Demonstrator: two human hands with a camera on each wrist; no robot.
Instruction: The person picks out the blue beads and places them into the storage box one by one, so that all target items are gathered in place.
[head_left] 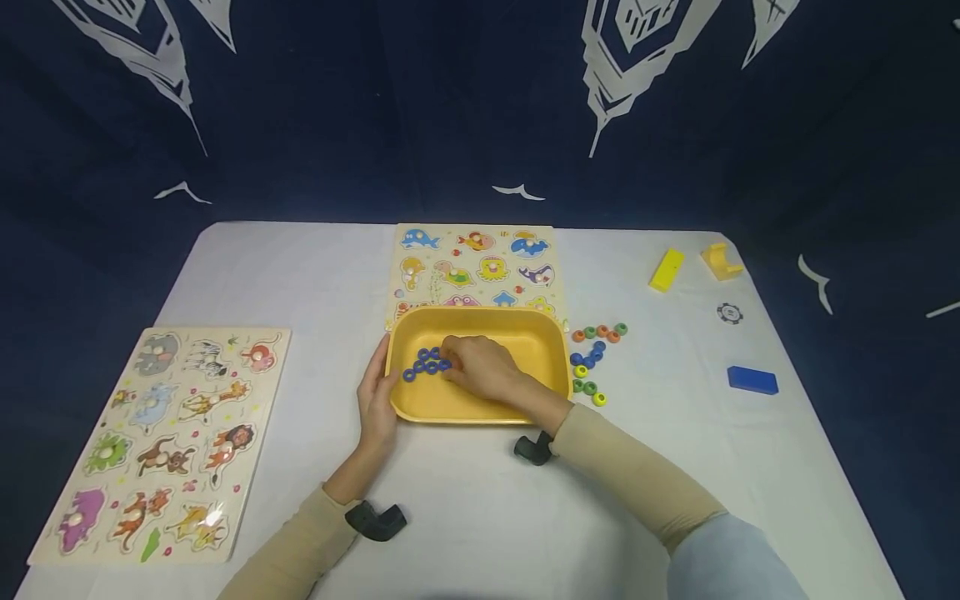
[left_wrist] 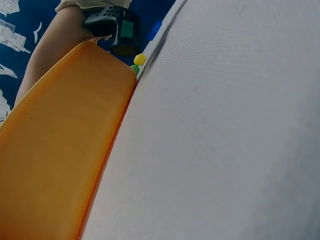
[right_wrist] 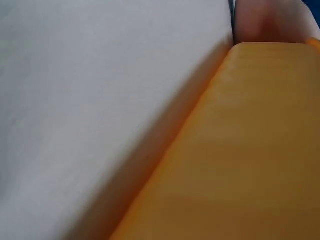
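A yellow plastic tray (head_left: 480, 408) lies in the middle of the table, with several blue ring-shaped beads (head_left: 420, 367) grouped on the left part of its floor. My left hand (head_left: 377, 400) holds the tray's left side, thumb at the rim and fingers along the outer wall. Inside the tray, my right hand (head_left: 483, 367) has curled fingers at the right end of the bead group, pinching a blue bead (head_left: 444, 365) that is partly hidden by the fingertips. Both wrist views show mostly the tray's outer wall (left_wrist: 70, 145) and white tablecloth; the beads inside are hidden there.
Loose orange, green, blue and yellow beads (head_left: 588, 360) lie right of the tray. Behind it is a sea-animal puzzle board (head_left: 480, 250); an animal puzzle board (head_left: 161, 442) lies left. Farther right are yellow blocks (head_left: 666, 270), a blue block (head_left: 752, 380) and a round chip (head_left: 729, 313).
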